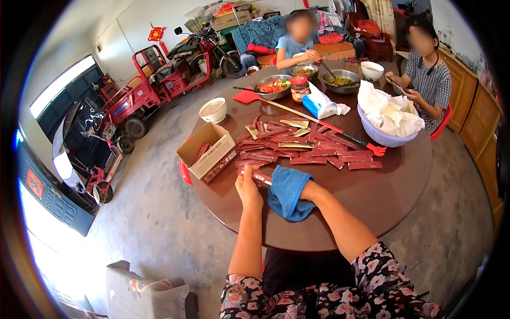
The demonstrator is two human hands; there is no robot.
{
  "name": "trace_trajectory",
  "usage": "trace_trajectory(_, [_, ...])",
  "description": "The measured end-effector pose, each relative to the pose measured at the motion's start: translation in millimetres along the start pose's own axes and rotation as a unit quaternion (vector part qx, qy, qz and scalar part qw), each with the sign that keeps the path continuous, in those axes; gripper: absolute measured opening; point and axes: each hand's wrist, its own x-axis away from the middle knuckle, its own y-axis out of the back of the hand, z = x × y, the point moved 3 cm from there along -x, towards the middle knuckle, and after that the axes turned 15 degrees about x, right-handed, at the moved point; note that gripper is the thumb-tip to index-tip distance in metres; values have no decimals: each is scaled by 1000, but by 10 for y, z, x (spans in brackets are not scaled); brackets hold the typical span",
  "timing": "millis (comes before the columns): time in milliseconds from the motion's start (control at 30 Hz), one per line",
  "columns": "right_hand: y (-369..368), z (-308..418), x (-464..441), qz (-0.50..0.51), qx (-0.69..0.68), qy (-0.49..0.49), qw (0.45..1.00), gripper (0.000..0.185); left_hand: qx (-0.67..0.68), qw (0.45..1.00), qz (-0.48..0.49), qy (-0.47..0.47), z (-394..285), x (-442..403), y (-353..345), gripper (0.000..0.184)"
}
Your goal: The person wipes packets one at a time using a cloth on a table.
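Note:
My left hand (248,187) is closed on one end of a dark red packet (260,177) near the front of the round brown table (372,204). A blue cloth (289,194) covers the packet's other end. My right hand (309,191) is inside or under the folds of that cloth, its fingers hidden. Just beyond my hands lies a loose pile of red packets (308,146), with a few gold ones among them. To the left stands an open cardboard box (212,154) with more red packets inside.
Across the pile lies a back scratcher (303,116). Behind are a jar (300,89), a tissue pack (320,103), food bowls (272,95) and a white bowl (213,110). A purple basket (390,135) stands right. Two people sit at the far side, one eating, one holding a phone.

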Motion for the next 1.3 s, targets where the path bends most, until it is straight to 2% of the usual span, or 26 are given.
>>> trace_trajectory(100, [56,33,-22,73,40,-58,995,25,13,1000,0,-1,-26,30,-20,25])
trace_trajectory(233, [114,41,-43,78,111,-49,990,26,-107,986,126,1,92,105,-177,23])
trace_trajectory(300, [170,62,-3,-97,-55,-25,993,28,-99,986,135,1,111,123,-198,22])
trace_trajectory(333, [139,66,-2,-96,-59,-23,993,28,-102,986,131,-1,116,129,-189,22])
trace_trajectory(400, [190,101,-12,-67,-155,-128,977,28,-64,988,140,7,93,99,-216,19])
trace_trajectory(433, [272,124,-30,-67,-159,-123,977,28,-68,988,137,3,43,63,-213,19])
trace_trajectory(467, [389,164,-66,60,-33,-130,989,26,-55,990,125,-22,-80,44,-270,17])
trace_trajectory(500, [430,143,-69,184,93,-135,969,25,-43,991,114,-45,-192,18,-339,16])
trace_trajectory(533, [374,73,-85,185,108,-131,968,20,-58,989,119,-70,-363,-65,-382,17])
trace_trajectory(567, [333,14,-52,186,102,-134,968,20,-195,967,112,-117,-621,-145,-433,16])
trace_trajectory(600, [316,-26,-22,151,57,-112,981,20,-250,952,86,-153,-864,-245,-503,17])
trace_trajectory(633, [299,-51,-14,114,11,-89,989,20,-362,894,97,-248,-1094,-425,-477,17])
trace_trajectory(700, [243,-54,-1,108,67,-66,990,17,-501,819,46,-274,-1522,-597,-608,18])
trace_trajectory(733, [235,-61,46,75,-139,-137,978,17,-598,736,62,-311,-1640,-818,-511,22])
trace_trajectory(767, [225,-77,84,38,-338,-200,919,18,-599,735,64,-311,-1662,-932,-417,22])
trace_trajectory(800, [205,-105,86,37,-340,-200,918,18,-707,627,84,-316,-1637,-1023,-363,26])
trace_trajectory(833, [141,-161,73,55,-423,-183,886,19,-797,505,101,-315,-1589,-1129,-302,30])
trace_trajectory(867, [84,-245,43,72,-502,-163,847,20,-774,472,159,-391,-1527,-1163,-143,38])
trace_trajectory(900, [45,-320,6,87,-576,-141,801,21,-772,471,161,-395,-1490,-1083,-266,38])
trace_trajectory(933, [-21,-377,-4,104,-647,-119,746,22,-714,517,203,-427,-1376,-953,-386,36])
trace_trajectory(967, [12,-353,18,99,-657,-128,737,22,-651,561,241,-450,-1254,-771,-495,35])
trace_trajectory(1033, [81,-292,67,88,-675,-146,718,23,-619,656,280,-330,-949,-528,-604,31])
trace_trajectory(1067, [91,-265,82,136,-725,-102,668,22,-618,643,315,-325,-760,-497,-587,27])
trace_trajectory(1167, [125,-342,63,26,-625,-146,766,17,-611,621,367,-325,-363,-550,-485,20])
trace_trajectory(1200, [139,-370,35,23,-546,-126,828,14,-635,620,350,-301,-297,-593,-438,21])
trace_trajectory(1300, [202,-317,82,78,-437,28,896,11,-680,613,317,-247,-172,-733,-274,22])
